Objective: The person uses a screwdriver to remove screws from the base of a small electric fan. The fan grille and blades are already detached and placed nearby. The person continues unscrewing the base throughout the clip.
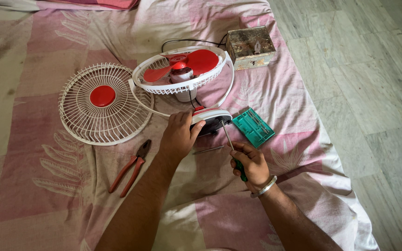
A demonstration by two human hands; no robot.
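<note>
A small white table fan with red blades (182, 69) lies on a pink patterned bedsheet, its front grille off. My left hand (178, 135) grips the fan's white and red base (215, 117), which is tipped on its side. My right hand (250, 162) holds a green-handled screwdriver (231, 146); the metal shaft points up into the dark underside of the base. A silver bangle sits on my right wrist.
The detached white grille with a red centre (101, 103) lies left of the fan. Red-handled pliers (131, 168) lie beside my left forearm. A green tool case (253, 127) and a worn metal box (250, 46) sit to the right. A thin metal rod (209, 149) lies between my hands. Stone floor borders the right.
</note>
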